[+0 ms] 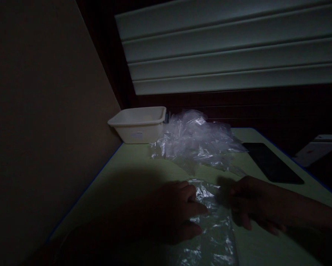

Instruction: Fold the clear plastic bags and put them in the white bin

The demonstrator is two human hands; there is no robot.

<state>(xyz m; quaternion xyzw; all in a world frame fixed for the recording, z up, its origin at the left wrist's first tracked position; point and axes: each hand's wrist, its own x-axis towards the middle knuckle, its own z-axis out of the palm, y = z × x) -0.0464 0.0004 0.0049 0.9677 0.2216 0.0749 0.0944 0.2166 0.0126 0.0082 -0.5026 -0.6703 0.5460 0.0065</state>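
Note:
A clear plastic bag (214, 229) lies flat on the pale green table (132, 166) in front of me. My left hand (177, 210) rests on the bag's left side, fingers stretched out flat on the plastic. My right hand (246, 203) is at the bag's upper right edge, fingers curled and pinched at the plastic; the dim light and blur hide just what they grip. A heap of clear plastic bags (196, 142) sits further back, in the middle of the table.
A cream plastic tub (138, 125) stands at the back left by the wall. A dark phone (273, 162) lies flat at the right. The table has a blue edge; a window blind (229, 48) hangs behind. The scene is very dark.

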